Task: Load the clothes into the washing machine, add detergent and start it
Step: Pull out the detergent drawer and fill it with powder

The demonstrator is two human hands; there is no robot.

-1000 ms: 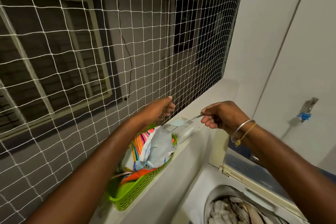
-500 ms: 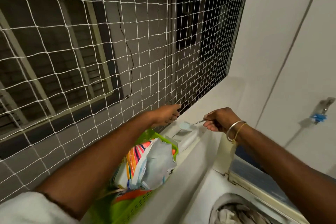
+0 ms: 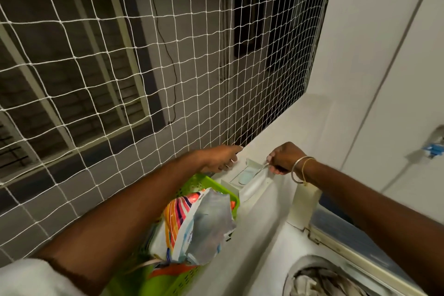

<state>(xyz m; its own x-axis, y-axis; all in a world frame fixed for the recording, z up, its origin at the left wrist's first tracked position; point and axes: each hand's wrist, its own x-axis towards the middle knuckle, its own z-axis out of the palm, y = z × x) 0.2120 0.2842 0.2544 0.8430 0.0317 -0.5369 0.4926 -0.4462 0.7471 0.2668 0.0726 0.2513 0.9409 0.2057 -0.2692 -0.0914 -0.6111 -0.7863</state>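
Metal spoon (image 3: 260, 168) is resting in pale blue detergent (image 3: 248, 174) inside a white box (image 3: 249, 187) at the ledge's (image 3: 276, 127) front edge, with the right hand (image 3: 282, 158) pinching its handle. The left hand (image 3: 221, 160) is curling beside the box; whether it is gripping, I cannot tell. Clothes (image 3: 319, 281) are lying in the washing machine (image 3: 271, 259) below. A tilting spoon could be spilling detergent over the ledge before reaching the washing machine.

Head view, as I read it on my feed: left hand (image 3: 219, 158) at the foot of the net (image 3: 168, 55), above the green basket (image 3: 204, 180) holding a detergent bag (image 3: 192, 226); its grip I cannot tell. Right hand (image 3: 282, 158) pinches a spoon (image 3: 261, 168) over a white box (image 3: 251, 190) of pale powder (image 3: 248, 174). Clothes (image 3: 317, 281) lie in the washing machine (image 3: 276, 259)
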